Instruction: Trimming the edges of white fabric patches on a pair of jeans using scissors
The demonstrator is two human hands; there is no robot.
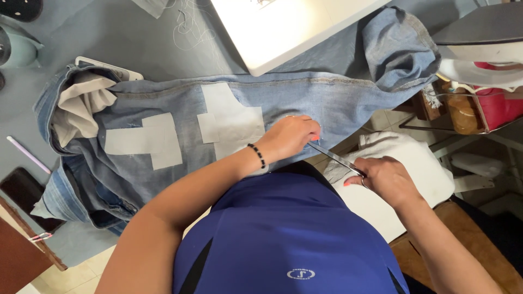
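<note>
Across the grey table (136, 38) lay pale, inside-out jeans (305, 103) with grey patches (229, 122). Left hand (289, 136) pinched their near hem; at four o'clock, right hand (384, 177) gripped scissors (335, 158).

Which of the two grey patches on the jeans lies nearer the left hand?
The cross-shaped grey patch right of centre on the jeans, just beside the left hand; the other patch sits farther left, toward the waistband.

Bright even daylight, soft faint shadows, mild glare on white surfaces, sharp focus, slight wide-angle edge distortion
</note>
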